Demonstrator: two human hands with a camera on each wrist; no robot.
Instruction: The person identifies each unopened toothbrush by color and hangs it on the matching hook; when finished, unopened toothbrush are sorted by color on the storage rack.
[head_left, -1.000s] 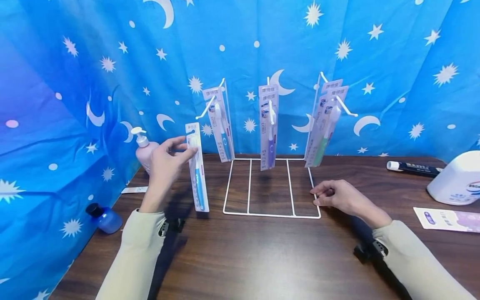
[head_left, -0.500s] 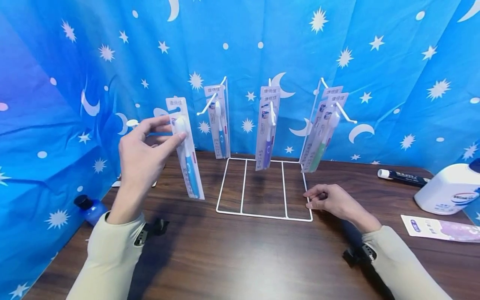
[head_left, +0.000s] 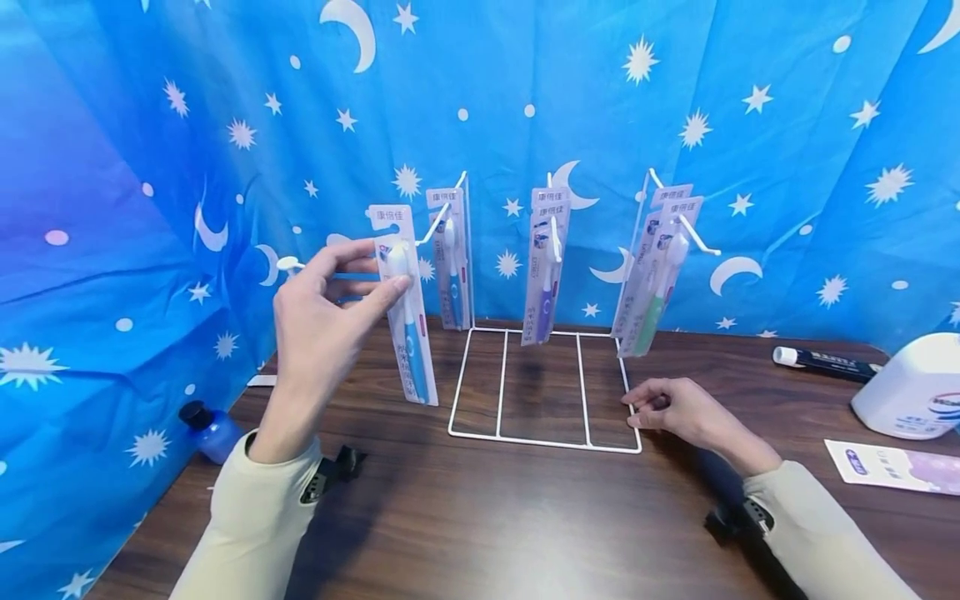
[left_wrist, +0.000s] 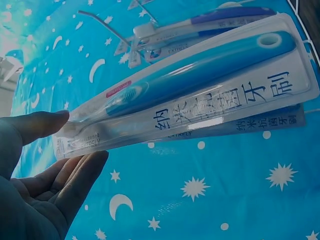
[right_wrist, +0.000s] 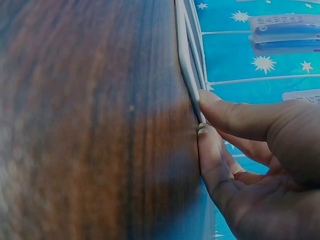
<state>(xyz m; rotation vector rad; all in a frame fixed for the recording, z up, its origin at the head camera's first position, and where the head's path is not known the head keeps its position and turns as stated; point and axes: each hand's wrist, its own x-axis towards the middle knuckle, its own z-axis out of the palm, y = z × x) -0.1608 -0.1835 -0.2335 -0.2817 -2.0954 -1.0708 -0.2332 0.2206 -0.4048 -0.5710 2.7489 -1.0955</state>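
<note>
With thumb and fingers my left hand [head_left: 318, 321] pinches a carded toothbrush [head_left: 415, 350] with a blue handle near its top. The card hangs slightly tilted, its notched hanging hole just left of the tip of the left hook [head_left: 433, 225]. In the left wrist view the blue toothbrush [left_wrist: 210, 65] stretches away from the fingertips. My right hand [head_left: 686, 412] pinches the right base wire of the white wire rack [head_left: 544, 442], also visible in the right wrist view between thumb and finger. Carded toothbrushes hang on the rack: blue [head_left: 454, 283] left, purple [head_left: 547, 300] middle, green [head_left: 652, 317] right.
A blue bottle [head_left: 212, 433] with a black cap stands at the left edge, and a pump bottle is mostly hidden behind my left hand. At right are a dark tube [head_left: 828, 364], a white bottle [head_left: 903, 387] and a pink-and-white packet [head_left: 892, 467]. A starry blue cloth [head_left: 510, 67] hangs behind.
My left hand has lifted the blue toothbrush card from beside the rack up to the left hook's height, then shifted it slightly right. My right hand stays on the rack's base wire.
</note>
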